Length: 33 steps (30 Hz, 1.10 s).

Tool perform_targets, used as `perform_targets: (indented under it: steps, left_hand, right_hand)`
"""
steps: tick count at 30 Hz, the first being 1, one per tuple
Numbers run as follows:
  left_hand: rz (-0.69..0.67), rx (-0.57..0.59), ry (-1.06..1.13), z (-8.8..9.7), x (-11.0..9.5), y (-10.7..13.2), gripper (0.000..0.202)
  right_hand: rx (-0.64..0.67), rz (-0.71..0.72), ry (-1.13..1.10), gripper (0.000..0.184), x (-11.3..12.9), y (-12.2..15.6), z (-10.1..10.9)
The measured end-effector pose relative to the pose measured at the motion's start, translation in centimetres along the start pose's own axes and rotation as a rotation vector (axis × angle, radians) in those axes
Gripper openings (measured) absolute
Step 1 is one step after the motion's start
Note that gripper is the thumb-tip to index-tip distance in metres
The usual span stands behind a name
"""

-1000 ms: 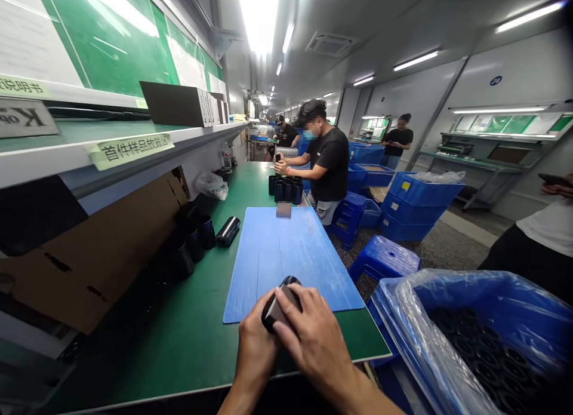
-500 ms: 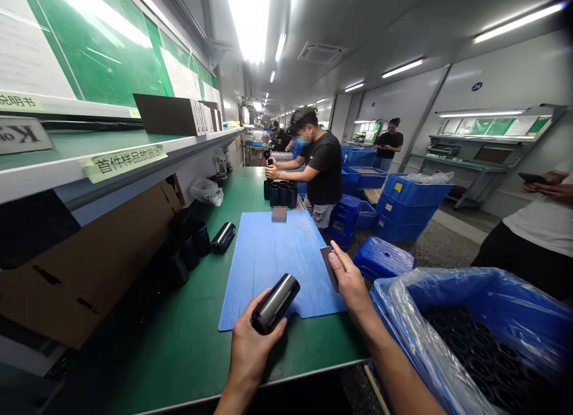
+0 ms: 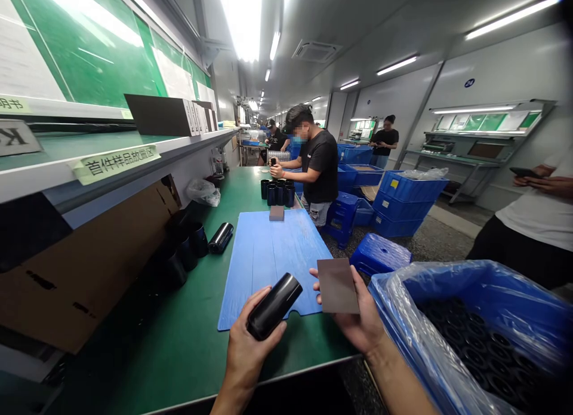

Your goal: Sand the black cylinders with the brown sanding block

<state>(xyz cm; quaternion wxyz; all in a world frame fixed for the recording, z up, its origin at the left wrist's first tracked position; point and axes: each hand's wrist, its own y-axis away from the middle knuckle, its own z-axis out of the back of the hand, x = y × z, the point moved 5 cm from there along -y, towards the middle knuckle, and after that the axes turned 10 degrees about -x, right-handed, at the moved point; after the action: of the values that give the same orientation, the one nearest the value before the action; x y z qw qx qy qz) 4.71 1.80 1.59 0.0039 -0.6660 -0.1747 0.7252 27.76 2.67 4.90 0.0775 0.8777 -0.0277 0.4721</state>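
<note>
My left hand (image 3: 246,349) is wrapped round a glossy black cylinder (image 3: 274,306), held tilted over the near edge of the blue mat (image 3: 273,254). Palm up to its right, my right hand (image 3: 360,322) carries a flat brown rectangular pad (image 3: 337,285) on its fingers, thumb at the pad's left edge. Both hands hover above the green workbench (image 3: 188,337), a little apart from each other.
A blue bin lined with plastic (image 3: 474,331) holds several black cylinders at my right. More black cylinders (image 3: 197,242) stand by a cardboard box (image 3: 89,266) on the left. A brown block (image 3: 276,212) lies at the mat's far end. A co-worker (image 3: 316,164) handles cylinders further along; another person (image 3: 532,218) stands right.
My right hand has left the cylinder, swung out to the right, and turned palm up with the brown pad now lying flat. The left hand keeps the cylinder nearly still.
</note>
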Motion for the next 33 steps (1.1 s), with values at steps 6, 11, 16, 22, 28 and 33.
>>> perform_targets:
  steps: [6,11,16,22,28,33]
  left_hand:
    - [-0.061,0.067,-0.059,0.0,0.1,-0.1,0.050]
    - [-0.088,-0.035,-0.208,0.0,0.1,0.2,0.046]
    - [-0.033,-0.085,-0.414,-0.8,0.7,0.8,0.048]
    - [-0.063,-0.005,-0.386,-1.4,1.4,0.9,0.052]
    - [-0.059,-0.016,-0.392,-1.2,1.7,0.8,0.054]
    - [-0.038,-0.032,-0.365,-1.2,1.6,0.7,0.055]
  right_hand:
    - [0.153,-0.137,0.066,0.071,-1.5,1.7,-2.4]
    - [0.050,-0.066,0.201,0.068,-1.6,0.9,-0.7]
    - [-0.292,0.417,0.796,0.060,0.6,-0.4,1.2]
    - [0.085,0.846,1.368,0.048,-1.6,2.4,-5.4]
    - [0.093,0.873,1.502,0.044,-1.4,1.5,-6.2]
    - [0.054,0.904,1.463,0.043,-1.8,1.8,-6.1]
